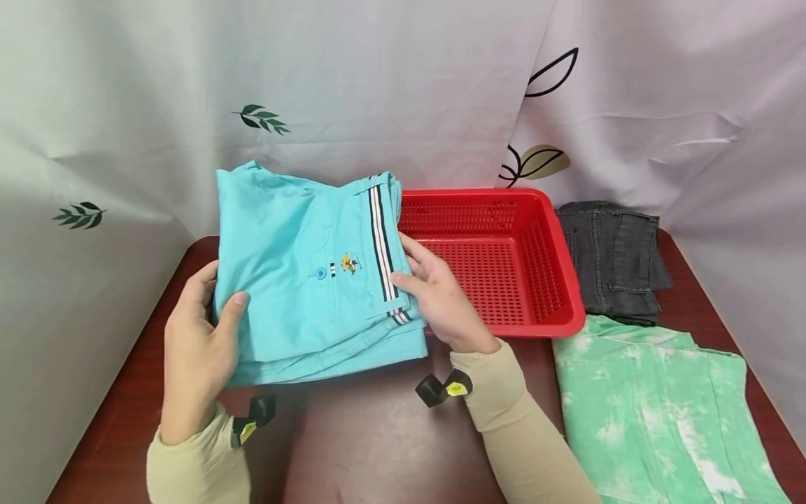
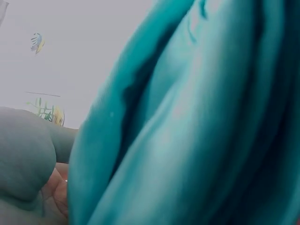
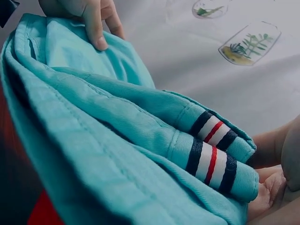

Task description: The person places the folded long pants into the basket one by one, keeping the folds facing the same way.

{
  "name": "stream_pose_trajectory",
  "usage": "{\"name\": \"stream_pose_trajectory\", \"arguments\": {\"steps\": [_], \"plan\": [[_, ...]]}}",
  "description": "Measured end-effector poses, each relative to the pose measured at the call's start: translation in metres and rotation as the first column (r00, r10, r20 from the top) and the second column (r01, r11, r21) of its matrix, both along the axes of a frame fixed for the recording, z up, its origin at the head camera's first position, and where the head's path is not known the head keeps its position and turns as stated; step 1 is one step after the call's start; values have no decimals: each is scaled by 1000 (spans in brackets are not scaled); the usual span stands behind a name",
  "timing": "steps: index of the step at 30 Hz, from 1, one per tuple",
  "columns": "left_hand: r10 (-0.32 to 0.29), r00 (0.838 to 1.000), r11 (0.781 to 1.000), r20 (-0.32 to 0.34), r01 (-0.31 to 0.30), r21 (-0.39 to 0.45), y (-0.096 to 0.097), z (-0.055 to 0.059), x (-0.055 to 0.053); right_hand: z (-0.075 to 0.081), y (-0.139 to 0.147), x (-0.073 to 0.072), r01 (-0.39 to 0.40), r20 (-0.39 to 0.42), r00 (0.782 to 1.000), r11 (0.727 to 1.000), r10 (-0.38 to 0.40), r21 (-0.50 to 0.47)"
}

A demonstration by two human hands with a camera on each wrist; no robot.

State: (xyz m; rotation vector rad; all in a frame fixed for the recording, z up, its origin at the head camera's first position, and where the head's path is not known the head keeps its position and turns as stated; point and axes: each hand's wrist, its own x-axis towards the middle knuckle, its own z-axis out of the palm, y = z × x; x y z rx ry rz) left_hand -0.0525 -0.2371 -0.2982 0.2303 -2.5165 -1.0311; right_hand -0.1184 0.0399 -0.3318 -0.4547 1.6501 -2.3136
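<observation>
A folded pair of turquoise pants [image 1: 283,245] is held up above the table, left of and partly in front of a red plastic basket [image 1: 567,280]. A striped band runs along the waistband, and a small embroidered figure sits near a buttoned pocket. My left hand [image 1: 198,336] grips the left edge, thumb on the front and fingers behind. At the waistband end, my right hand [image 1: 443,294] pinches the cloth, thumb over the stripes. Layered turquoise folds [image 2: 164,140] fill most of the left wrist view. In the right wrist view the stacked waistband layers [image 3: 211,161] lie beside my right palm [image 3: 269,192].
Folded dark grey jeans [image 1: 607,259] lie right of the basket. Nearer me on the right is a folded green tie-dye garment [image 1: 655,413], close to the basket's front corner. A reddish-brown table [image 1: 378,441] lies underneath, with pale leaf-print curtain [image 1: 378,84] behind and at the sides.
</observation>
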Motion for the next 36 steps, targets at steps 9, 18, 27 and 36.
{"name": "stream_pose_trajectory", "arguments": {"steps": [9,18,27,36], "plan": [[-29,999,999,-25,30,32,6,0,-4,2,9,-3,31,20,999,999,-32,31],[-25,999,999,-24,26,42,14,4,-6,4,16,-3,48,38,998,998,-50,47],[-82,995,990,-49,87,107,21,5,-11,6,25,-3,66,7,998,998,-66,13],[-124,990,983,-73,132,125,31,5,-18,9,36,-5,93,9,996,996,-93,19]]}}
